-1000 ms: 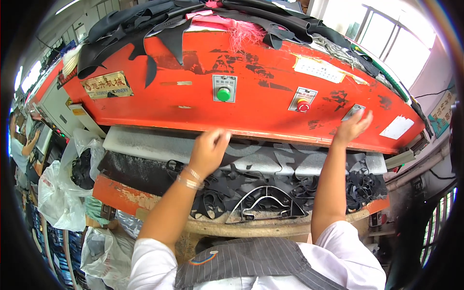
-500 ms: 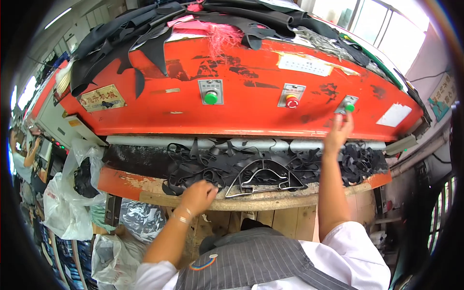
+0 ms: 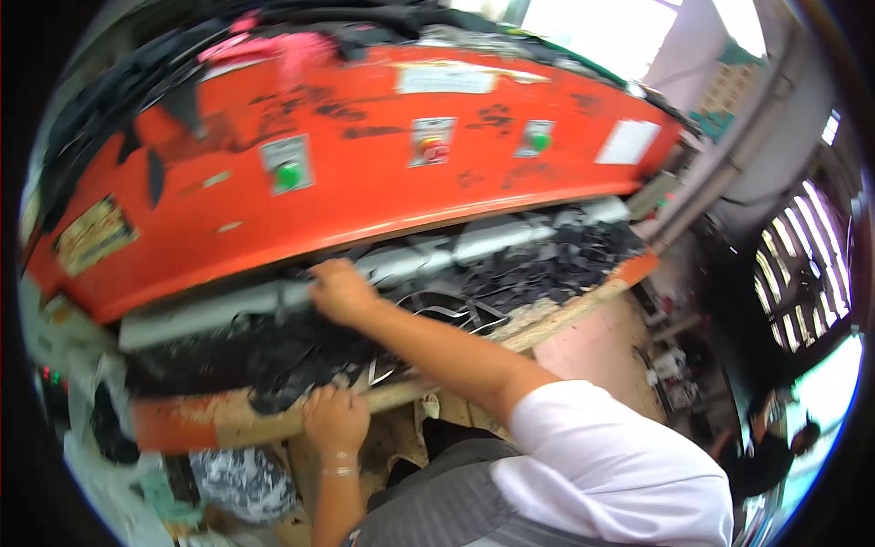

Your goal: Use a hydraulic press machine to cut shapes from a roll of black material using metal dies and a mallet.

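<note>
My right hand (image 3: pixel 342 290) reaches across to the left, over the white board (image 3: pixel 401 263) under the red machine beam. Its fingers are bent and blurred, with the tips near the dark gap below the beam; what they hold, if anything, is hidden. My left hand (image 3: pixel 335 419) is curled over the worn wooden front edge (image 3: pixel 273 425) of the bed, beside black scraps (image 3: pixel 296 351). A metal cutting die (image 3: pixel 474 314) with a curved outline lies among the scraps, partly covered by my right forearm. More tangled black strips (image 3: pixel 547 264) are heaped at the right.
The red beam (image 3: pixel 365 196) carries two green buttons (image 3: pixel 289 177) and a red knob (image 3: pixel 434 150). Black sheets and pink fabric (image 3: pixel 287 55) are piled on top. Plastic bags (image 3: pixel 241 483) stand at lower left. Another person (image 3: pixel 770 460) is at far right.
My right hand has left the right green button and moved left to the white board. My left hand has come down onto the wooden edge. The view has turned to the right.
</note>
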`<control>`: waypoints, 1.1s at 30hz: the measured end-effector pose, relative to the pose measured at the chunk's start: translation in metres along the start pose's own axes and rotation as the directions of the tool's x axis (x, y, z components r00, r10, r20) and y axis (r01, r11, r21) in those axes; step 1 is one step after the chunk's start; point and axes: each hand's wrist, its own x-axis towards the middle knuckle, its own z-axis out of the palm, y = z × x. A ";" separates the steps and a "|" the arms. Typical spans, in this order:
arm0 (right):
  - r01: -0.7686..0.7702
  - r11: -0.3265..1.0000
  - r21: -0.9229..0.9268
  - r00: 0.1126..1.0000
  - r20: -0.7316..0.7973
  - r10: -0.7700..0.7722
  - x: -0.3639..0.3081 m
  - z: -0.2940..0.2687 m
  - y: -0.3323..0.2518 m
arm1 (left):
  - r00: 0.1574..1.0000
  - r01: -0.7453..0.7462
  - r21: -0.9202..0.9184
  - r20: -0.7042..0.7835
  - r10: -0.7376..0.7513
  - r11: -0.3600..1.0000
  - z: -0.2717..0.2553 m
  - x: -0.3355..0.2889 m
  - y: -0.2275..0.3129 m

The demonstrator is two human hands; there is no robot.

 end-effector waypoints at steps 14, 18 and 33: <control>-0.303 0.917 0.258 0.878 0.450 0.164 0.132 0.023 0.078 | 0.988 -0.074 0.046 0.138 0.067 0.996 0.005 0.055 0.013; -0.129 0.919 0.373 0.909 0.415 -0.041 0.110 -0.050 0.149 | 0.987 -0.140 0.100 0.098 0.130 0.985 0.011 0.073 0.015; -0.330 0.938 -0.108 0.944 -0.016 0.330 -0.113 -0.380 0.418 | 0.639 0.639 0.433 0.160 -0.753 0.635 -0.013 0.016 0.112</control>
